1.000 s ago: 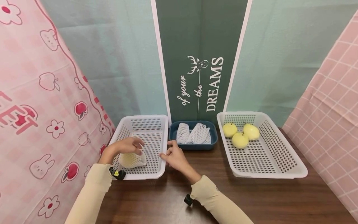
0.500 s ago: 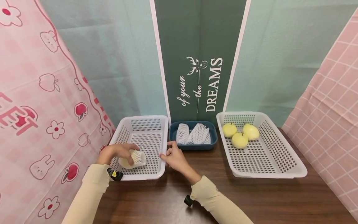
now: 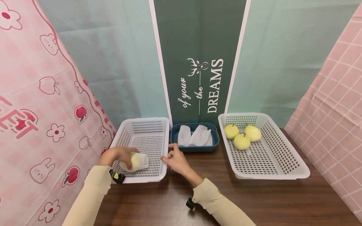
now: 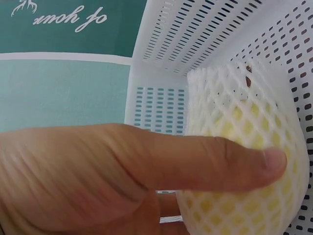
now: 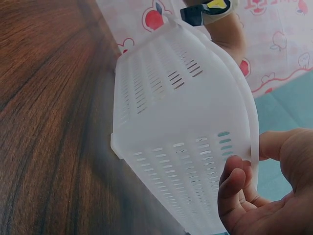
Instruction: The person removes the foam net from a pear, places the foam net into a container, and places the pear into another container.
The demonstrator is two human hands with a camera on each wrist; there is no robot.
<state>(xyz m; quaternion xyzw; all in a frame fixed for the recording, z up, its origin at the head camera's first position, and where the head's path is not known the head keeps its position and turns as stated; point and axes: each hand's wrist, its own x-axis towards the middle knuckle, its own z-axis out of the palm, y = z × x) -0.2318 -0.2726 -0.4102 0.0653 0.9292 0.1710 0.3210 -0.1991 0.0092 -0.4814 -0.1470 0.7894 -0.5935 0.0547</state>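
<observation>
In the left white basket (image 3: 165, 138) lies a yellow apple (image 3: 140, 161) inside a white foam net sleeve. My left hand (image 3: 122, 155) grips it; in the left wrist view the thumb of that hand (image 4: 142, 161) lies across the net (image 4: 244, 210), while the other fingers are mostly hidden. The net's loose end sticks out past the fruit. At the basket's right side my right hand (image 3: 177, 159) pinches the rim between thumb and fingers. Seen from the right wrist, this hand (image 5: 279, 191) has its thumb over the rim and curled fingers against the outer wall (image 5: 186, 112).
A blue tray (image 3: 198, 149) with several white foam net sleeves (image 3: 200, 135) stands behind my right hand. To the right, another white basket (image 3: 282, 176) holds three bare yellow apples (image 3: 242, 142). Everything stands on a dark wooden table (image 3: 158, 204), with curtains behind and at both sides.
My left hand has come down from above the netted apple, and its fingers have closed around the fruit. The right hand stays at the basket rim.
</observation>
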